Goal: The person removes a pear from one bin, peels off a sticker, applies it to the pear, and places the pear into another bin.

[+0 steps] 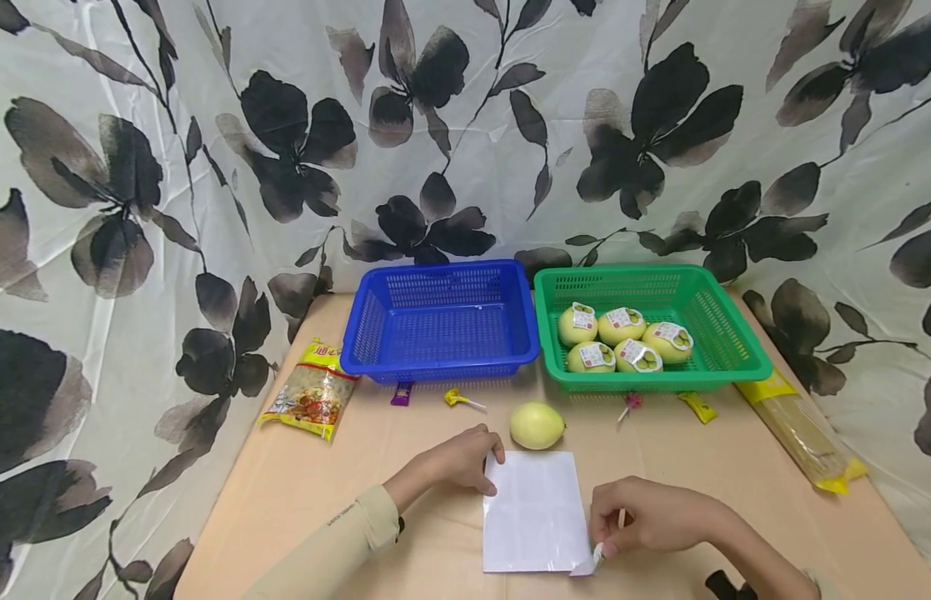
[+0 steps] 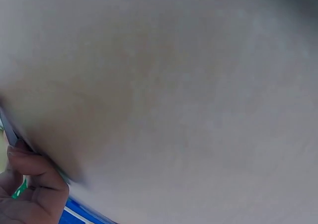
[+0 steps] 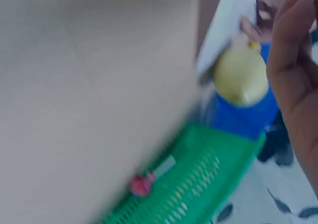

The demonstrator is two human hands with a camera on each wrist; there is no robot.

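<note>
A white sheet (image 1: 536, 512) lies on the table in the head view. At its left edge my left hand (image 1: 465, 461) holds it with thumb and fingers; these fingers are also curled at lower left in the left wrist view. At the lower right corner, which curls up, my right hand (image 1: 653, 517) pinches a small white sticker (image 1: 598, 553) with a touch of green. A pale yellow melon (image 1: 537, 425) without a label sits just beyond the sheet's far edge. The right wrist view shows my right fingers (image 3: 288, 50) bent at its right side.
Behind stand a blue basket (image 1: 442, 371) and a green basket (image 1: 660, 383) with several labelled melons (image 1: 615, 327). Food packs, one bag (image 1: 311, 392) and one long noodle pack (image 1: 798, 433), flank them. Lollipops (image 1: 457, 397) and small wrapped sweets (image 1: 698, 407) lie in front.
</note>
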